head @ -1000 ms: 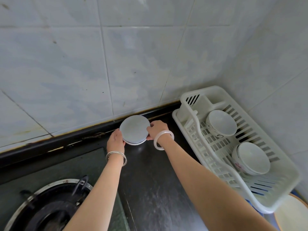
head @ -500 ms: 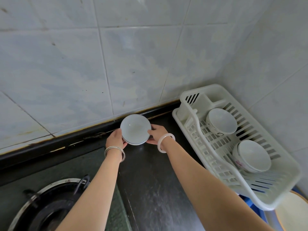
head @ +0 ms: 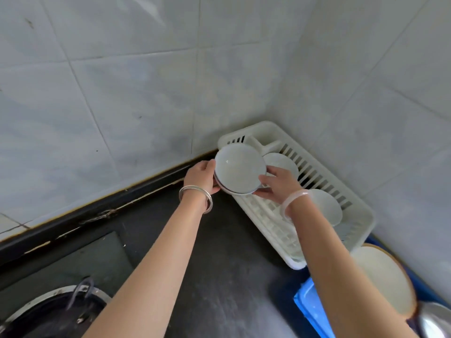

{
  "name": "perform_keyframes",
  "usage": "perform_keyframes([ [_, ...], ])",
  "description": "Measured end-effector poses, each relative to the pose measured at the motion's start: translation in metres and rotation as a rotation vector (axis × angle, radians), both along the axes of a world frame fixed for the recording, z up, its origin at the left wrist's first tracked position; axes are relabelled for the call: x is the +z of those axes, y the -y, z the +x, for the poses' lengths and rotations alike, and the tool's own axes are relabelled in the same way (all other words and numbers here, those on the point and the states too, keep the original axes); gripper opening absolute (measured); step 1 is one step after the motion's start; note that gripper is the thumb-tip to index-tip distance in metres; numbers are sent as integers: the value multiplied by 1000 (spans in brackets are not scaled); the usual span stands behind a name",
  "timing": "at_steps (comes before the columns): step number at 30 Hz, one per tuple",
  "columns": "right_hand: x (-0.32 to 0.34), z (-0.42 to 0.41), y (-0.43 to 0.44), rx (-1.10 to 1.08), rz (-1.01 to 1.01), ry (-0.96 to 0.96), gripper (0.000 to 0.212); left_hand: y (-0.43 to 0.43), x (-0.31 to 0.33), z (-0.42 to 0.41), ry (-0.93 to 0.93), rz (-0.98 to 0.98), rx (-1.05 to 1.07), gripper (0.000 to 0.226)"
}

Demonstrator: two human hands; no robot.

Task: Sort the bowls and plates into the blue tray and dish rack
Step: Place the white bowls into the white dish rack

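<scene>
Head cam: left hand (head: 200, 178) & right hand (head: 277, 184) both gripping stacked bowls (head: 239, 170) over dish rack (head: 361, 215); two bowls already racked, plate (head: 383, 276) sitting in blue tray (head: 311, 311).

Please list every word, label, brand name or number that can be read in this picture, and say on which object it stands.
None: no readable text shows on the held bowl, the dish rack, the blue tray, the wall tiles or the stove.
</scene>
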State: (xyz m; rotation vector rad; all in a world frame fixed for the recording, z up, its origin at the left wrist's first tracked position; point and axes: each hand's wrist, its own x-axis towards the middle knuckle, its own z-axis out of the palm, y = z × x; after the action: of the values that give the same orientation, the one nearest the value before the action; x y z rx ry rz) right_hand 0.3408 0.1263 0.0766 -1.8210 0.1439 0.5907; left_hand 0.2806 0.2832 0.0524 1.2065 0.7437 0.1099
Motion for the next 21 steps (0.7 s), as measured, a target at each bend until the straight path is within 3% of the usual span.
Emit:
perform_keyframes([
  [11,-14,15,97,-331,-10,-107,42,90,-10,88,-207,47,-378,20],
  [17,-54,14,103,-243,-198,-139,30,97,-38,112,-374,119,-499,24],
  [21,-70,13,106,-199,-280,-141,28,99,-45,120,-380,216,-515,23],
])
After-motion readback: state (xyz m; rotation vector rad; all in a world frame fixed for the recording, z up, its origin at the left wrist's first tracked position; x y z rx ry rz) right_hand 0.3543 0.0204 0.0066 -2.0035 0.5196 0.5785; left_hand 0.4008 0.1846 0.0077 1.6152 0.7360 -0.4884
